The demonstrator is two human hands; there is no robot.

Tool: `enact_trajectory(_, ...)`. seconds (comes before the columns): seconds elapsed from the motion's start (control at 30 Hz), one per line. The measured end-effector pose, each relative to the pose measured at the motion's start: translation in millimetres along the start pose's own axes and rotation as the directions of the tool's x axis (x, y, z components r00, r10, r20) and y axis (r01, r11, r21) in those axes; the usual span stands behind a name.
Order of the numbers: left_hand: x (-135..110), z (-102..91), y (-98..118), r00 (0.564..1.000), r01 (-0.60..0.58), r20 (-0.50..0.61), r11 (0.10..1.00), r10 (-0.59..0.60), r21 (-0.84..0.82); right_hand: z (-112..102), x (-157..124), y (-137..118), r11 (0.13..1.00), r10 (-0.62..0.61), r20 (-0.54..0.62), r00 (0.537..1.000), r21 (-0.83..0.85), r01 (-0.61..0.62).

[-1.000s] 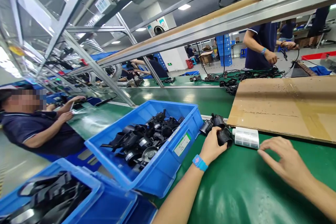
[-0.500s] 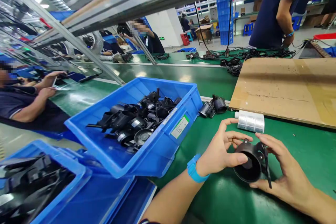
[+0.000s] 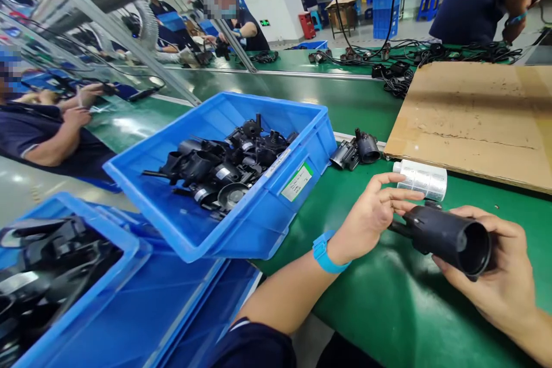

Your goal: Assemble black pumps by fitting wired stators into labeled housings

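Observation:
A black plastic cylindrical housing (image 3: 451, 240) is in my right hand (image 3: 506, 267), tilted with its hollow round end toward the lower right. The fingers and thumb wrap round that end. My left hand (image 3: 371, 215), with a blue band at the wrist, has its fingers stretched out and apart. Its fingertips reach in front of a roll of silvery-white labels (image 3: 425, 180); whether they touch it I cannot tell. A narrow arm of the housing runs up close to the left fingers, and the left thumb is hidden.
A blue bin (image 3: 259, 238) of black housings stands on the green bench (image 3: 362, 310). Two more housings (image 3: 356, 150) lie beside it. A cardboard sheet (image 3: 478, 121) lies behind the label roll. Another blue bin (image 3: 125, 293) holds black parts. Co-workers stand across and left.
The housing has turned from facing me to lying sideways, and moved right with my right hand. My left hand has come off it, fingers now by the label roll. The view has tilted downward.

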State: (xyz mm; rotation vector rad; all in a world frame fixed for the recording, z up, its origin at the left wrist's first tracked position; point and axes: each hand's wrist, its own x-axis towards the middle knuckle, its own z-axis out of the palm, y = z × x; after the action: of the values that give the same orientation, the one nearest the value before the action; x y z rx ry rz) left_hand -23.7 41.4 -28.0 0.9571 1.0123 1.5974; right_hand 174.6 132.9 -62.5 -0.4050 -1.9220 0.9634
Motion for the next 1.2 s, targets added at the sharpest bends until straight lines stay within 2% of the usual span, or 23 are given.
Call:
enact_trajectory(0.13, -2, -0.7, 0, 0.989, -0.132, -0.046, 0.984, 0.139, 0.119, 4, 3, -6, 0.995, 0.040, -0.164, 0.986, -0.085, -0.055)
enact_trajectory(0.3, -5, 6.1, -3, 0.975, -0.194, -0.068, 0.957, 0.213, 0.217, 3, 3, -10, 0.986, -0.016, -0.207, 0.978, -0.165, -0.019)
enact_trajectory(0.37, -5, 8.3, -3, 0.974, -0.180, -0.096, 0.960, 0.204, 0.214, 3, 1, -6, 0.985, -0.053, -0.166, 0.985, -0.170, 0.024)
enact_trajectory(0.43, -5, 9.2, -3, 0.973, -0.148, -0.144, 0.968, 0.179, 0.203, 2, 1, 1, 0.986, -0.140, -0.141, 0.980, -0.106, 0.126)
enact_trajectory(0.47, -5, 9.2, -3, 0.972, -0.131, -0.168, 0.971, 0.165, 0.199, 1, 2, 5, 0.982, -0.189, -0.164, 0.968, -0.059, 0.182)
enact_trajectory(0.53, -3, 8.9, -3, 0.976, -0.079, -0.185, 0.979, 0.115, 0.190, -1, 7, 16, 0.971, -0.220, -0.291, 0.931, 0.028, 0.239)
enact_trajectory(0.6, -1, 9.1, -7, 0.987, -0.023, -0.150, 0.979, 0.054, 0.201, -7, 14, 29, 0.982, -0.145, -0.424, 0.894, 0.047, 0.182)
enact_trajectory(0.67, 1, 10.7, -15, 0.996, 0.004, -0.084, 0.960, 0.020, 0.281, -14, 21, 43, 0.998, -0.063, -0.461, 0.885, -0.002, 0.070)
enact_trajectory(0.77, 5, 14.4, -32, 0.998, -0.022, 0.065, 0.872, -0.011, 0.489, -24, 28, 61, 0.989, 0.001, -0.380, 0.925, -0.134, -0.056)
enact_trajectory(0.87, 12, 13.8, -45, 0.981, -0.102, 0.194, 0.797, -0.020, 0.595, -28, 34, 73, 0.950, 0.093, -0.251, 0.963, -0.267, -0.161)
enact_trajectory(0.93, 21, 7.6, -46, 0.987, -0.152, 0.139, 0.755, 0.081, 0.638, -28, 41, 79, 0.929, 0.157, -0.176, 0.972, -0.309, -0.206)
enact_trajectory(1.03, 43, -9.6, -43, 0.960, -0.104, -0.102, 0.671, 0.260, 0.734, -27, 56, 88, 0.920, 0.253, -0.053, 0.966, -0.295, -0.257)
enact_trajectory(1.1, 62, -22.4, -43, 0.951, -0.032, -0.181, 0.658, 0.253, 0.752, -25, 65, 95, 0.916, 0.320, 0.028, 0.947, -0.266, -0.302)
enact_trajectory(1.2, 84, -36.0, -49, 0.972, 0.004, -0.164, 0.690, 0.167, 0.724, -19, 70, 106, 0.908, 0.400, 0.108, 0.910, -0.184, -0.377)
